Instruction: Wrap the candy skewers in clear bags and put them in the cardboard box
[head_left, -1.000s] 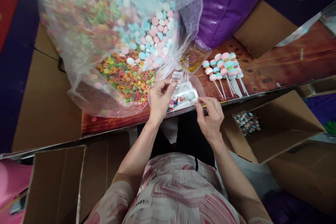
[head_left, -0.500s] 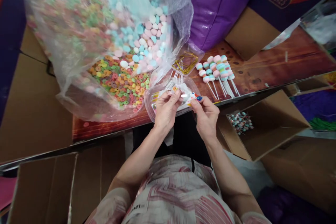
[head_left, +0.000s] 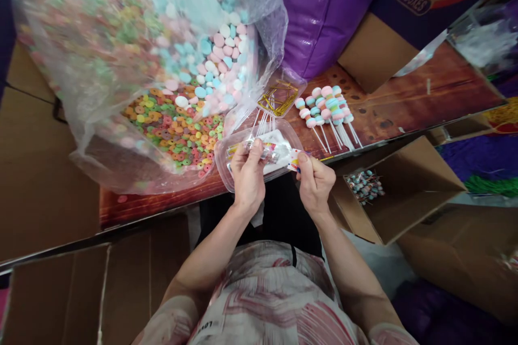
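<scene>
My left hand [head_left: 250, 175] is closed, thumb and fingers pinching a shiny clear plastic wrapper [head_left: 274, 152] with coloured print. Facing it, my right hand [head_left: 316, 179] pinches a small white piece with a colourful print [head_left: 294, 159]. Whether that piece is joined to the wrapper I cannot tell. Both hands are over a clear plastic tub [head_left: 222, 159] at the table's front edge, which holds more printed packets, partly covered by my fingers. White sticks [head_left: 265, 121] lie just behind the hands, beside a small clear tray of gold twist ties [head_left: 279, 98].
A large clear bag [head_left: 44, 64] of ring-shaped sweets and pastel candies fills the table's left. Several candy skewers [head_left: 327, 105] lie at right, near a purple bag [head_left: 324, 16]. Below the edge, an open cardboard box [head_left: 421, 188] holds wrapped skewers. Another open box [head_left: 60, 291] stands lower left.
The right hand has lifted a colourful printed piece from the tub and drawn it towards the left hand. A clear wrapper now stretches out of the left hand. The view has shifted right.
</scene>
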`<act>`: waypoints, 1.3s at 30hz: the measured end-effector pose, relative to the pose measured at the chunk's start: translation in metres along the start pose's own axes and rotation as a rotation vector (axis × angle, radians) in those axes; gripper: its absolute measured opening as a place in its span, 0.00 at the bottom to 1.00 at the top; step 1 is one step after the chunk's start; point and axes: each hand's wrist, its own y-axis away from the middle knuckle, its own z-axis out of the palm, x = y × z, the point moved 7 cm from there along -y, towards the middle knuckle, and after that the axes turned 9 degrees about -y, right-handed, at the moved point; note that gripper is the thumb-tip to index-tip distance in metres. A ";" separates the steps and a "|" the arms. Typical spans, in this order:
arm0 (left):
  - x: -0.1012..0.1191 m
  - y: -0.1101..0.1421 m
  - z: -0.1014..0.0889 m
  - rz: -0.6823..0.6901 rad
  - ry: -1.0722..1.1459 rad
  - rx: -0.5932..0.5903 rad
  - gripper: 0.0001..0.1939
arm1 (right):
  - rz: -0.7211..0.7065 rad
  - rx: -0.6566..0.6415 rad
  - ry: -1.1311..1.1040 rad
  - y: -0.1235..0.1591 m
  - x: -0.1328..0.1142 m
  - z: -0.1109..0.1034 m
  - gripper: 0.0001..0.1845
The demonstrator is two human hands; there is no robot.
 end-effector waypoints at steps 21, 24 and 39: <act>-0.017 -0.019 -0.011 -0.280 0.065 0.163 0.21 | 0.065 -0.089 1.033 -0.074 0.074 -0.019 0.07; -0.018 -0.020 -0.013 -0.288 0.080 0.166 0.23 | 0.021 -0.045 0.999 -0.070 0.074 -0.019 0.10; -0.020 -0.034 -0.021 -0.245 0.027 0.176 0.22 | -0.047 0.012 0.206 -0.003 -0.002 -0.092 0.06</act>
